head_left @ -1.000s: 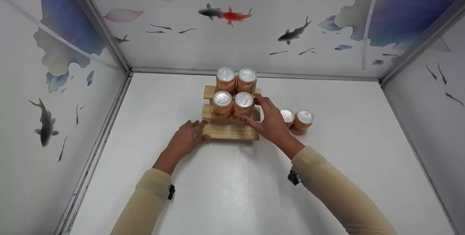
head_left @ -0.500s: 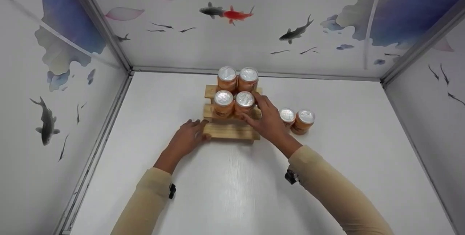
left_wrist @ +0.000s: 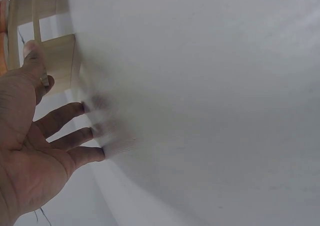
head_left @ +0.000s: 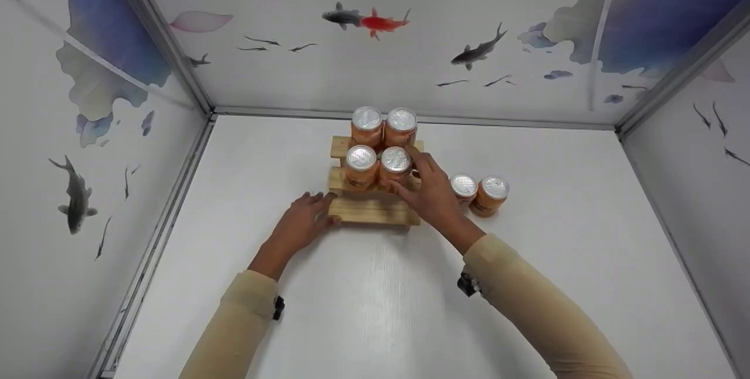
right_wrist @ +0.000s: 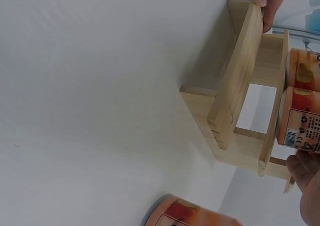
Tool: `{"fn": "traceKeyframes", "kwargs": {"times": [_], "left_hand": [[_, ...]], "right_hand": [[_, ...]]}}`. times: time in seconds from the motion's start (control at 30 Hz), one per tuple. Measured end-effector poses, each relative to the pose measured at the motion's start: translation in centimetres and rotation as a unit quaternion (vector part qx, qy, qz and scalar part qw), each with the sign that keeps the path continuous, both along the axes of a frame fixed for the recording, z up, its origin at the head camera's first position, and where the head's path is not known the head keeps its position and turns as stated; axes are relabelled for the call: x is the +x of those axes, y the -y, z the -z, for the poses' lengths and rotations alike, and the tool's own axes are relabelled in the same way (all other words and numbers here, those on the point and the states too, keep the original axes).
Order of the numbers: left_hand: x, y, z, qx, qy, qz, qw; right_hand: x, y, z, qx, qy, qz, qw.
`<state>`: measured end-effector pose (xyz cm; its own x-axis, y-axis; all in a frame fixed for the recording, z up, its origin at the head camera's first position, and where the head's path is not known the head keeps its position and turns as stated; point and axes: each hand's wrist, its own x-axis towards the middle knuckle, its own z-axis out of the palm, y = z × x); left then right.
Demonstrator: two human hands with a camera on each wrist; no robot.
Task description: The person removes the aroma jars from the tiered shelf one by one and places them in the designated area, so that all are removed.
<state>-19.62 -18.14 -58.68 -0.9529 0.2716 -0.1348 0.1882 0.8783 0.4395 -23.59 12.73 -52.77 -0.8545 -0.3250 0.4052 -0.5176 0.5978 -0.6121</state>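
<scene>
A stepped wooden rack [head_left: 375, 212] stands near the back of the white table. My left hand [head_left: 296, 224] pinches the left end of its lowest step, thumb on the board; the other fingers [left_wrist: 65, 118] are spread over the tabletop. My right hand [head_left: 436, 197] grips an orange-labelled can [head_left: 395, 162] with a silvery lid, upright on the middle step at the right. Its printed label and barcode show in the right wrist view. Touching or nearly touching it is a matching can [head_left: 360, 168] to the left. The lowest step holds nothing.
Two more such cans, a left one [head_left: 367, 127] and a right one [head_left: 401, 127], stand on the top step. Right of the rack, a near can [head_left: 463, 187] and an outer can [head_left: 491, 197] stand side by side on the table [head_left: 363, 297]. Fish-patterned walls [head_left: 410, 74] enclose three sides.
My right hand has shifted very slightly at the can on the middle step. The left hand stays at the rack's lowest step, and the cans keep their places.
</scene>
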Motion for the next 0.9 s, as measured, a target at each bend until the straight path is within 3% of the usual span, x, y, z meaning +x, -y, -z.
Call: {"fn": "traceKeyframes", "kwargs": {"times": [0.53, 0.9], "left_hand": [[-0.06, -0.09, -0.02, 0.004, 0.006, -0.008, 0.9999], [0.05, 0.07, 0.07, 0.021, -0.009, 0.000, 0.9997]], "right_hand": [[-0.09, 0.54, -0.04, -0.007, 0.008, 0.020, 0.9997], [-0.18, 0.68, -0.04, -0.018, 0.000, 0.017, 0.9997]]}}
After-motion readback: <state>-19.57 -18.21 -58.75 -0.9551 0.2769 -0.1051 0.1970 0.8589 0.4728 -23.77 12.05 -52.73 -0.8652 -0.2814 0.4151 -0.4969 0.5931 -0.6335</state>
